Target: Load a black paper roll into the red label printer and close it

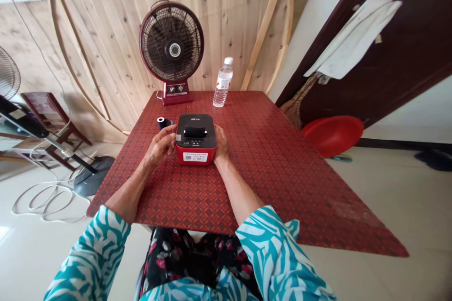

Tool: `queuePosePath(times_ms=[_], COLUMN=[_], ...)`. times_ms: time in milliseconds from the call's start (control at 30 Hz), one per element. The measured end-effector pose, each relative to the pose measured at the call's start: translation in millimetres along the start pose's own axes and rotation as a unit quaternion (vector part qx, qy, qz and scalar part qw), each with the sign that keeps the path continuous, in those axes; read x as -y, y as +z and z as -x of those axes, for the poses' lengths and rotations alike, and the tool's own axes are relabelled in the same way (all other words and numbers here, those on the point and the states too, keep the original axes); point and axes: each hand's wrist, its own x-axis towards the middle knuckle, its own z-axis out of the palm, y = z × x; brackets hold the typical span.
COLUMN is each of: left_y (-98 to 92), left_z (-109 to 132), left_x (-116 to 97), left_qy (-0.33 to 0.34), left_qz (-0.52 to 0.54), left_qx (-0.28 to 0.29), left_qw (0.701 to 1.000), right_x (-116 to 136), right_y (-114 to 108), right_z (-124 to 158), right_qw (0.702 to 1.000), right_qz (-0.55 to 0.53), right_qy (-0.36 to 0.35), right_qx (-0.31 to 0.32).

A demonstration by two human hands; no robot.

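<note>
A small red box-shaped device point(196, 143) with a black top stands on the table in front of me. A black roll-like piece point(195, 131) lies across a recess in its top, and a printed white label point(195, 156) is on its front. My left hand point(161, 145) is at the device's left side, fingers bent, fingertips against the upper left edge by a small pale tab. Against the right side rests my right hand point(221, 143), its fingers curved round the side and partly hidden. A dark roll with a white end point(161, 121) lies just behind my left hand.
A red patterned table point(268, 174) carries a red fan point(172, 47) at the back left and a water bottle point(223, 82) to its right. On the floor are a red basin point(334, 136), a broom point(300, 101), looped white cable point(52, 202) and a stand-fan base point(93, 176).
</note>
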Motion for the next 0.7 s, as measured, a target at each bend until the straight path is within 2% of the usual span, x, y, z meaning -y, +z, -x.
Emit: queuePosePath(times_ms=[267,400,700], left_y=[-1.1,-3.8,-9.5], left_z=[-7,-14,-13], left_x=[-7,-10,-11], left_qy=[-0.072,-0.103,-0.128], left_qz=[0.04,0.04,0.082], left_qx=[0.011,0.034,0.058], left_qw=[0.997,0.993,0.987], right_x=[1,3,3], right_y=[2,3,4], right_z=[1,2,2], right_qw=[0.999,0.999,0.999], right_qz=[-0.029,-0.034,-0.037], right_qy=[0.016,0.017,0.03], right_qx=[-0.005,0.0,-0.003])
